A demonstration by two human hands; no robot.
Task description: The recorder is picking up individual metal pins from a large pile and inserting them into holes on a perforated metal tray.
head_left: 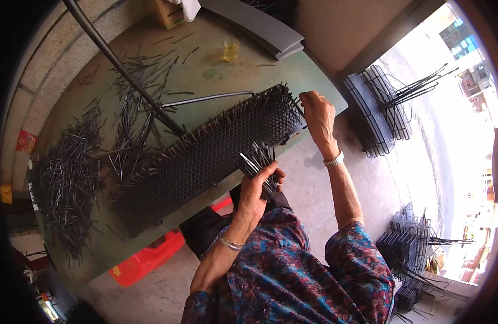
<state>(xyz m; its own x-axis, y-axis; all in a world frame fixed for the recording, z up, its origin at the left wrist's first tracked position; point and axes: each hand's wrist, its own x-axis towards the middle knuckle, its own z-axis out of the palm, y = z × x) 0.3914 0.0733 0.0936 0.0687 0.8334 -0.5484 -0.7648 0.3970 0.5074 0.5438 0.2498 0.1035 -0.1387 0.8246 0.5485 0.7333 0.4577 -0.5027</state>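
A long black panel (206, 156) with a honeycomb of holes lies aslant on the table, dark strips standing up along its far edge and thickly at its right end. My left hand (253, 190) is closed around a bundle of thin black strips (258, 157) just in front of the panel's near edge. At the panel's right end, my right hand (319, 116) pinches what looks like a single thin black strip; the fingertips partly hide it.
Loose black strips (65, 178) are heaped on the green table (106, 248) at left. A dark pole (119, 67) crosses above. A cup of yellow liquid (231, 50) and grey sheets (260, 27) stand at the back. Red stool (149, 259) below; wire racks (378, 108) at right.
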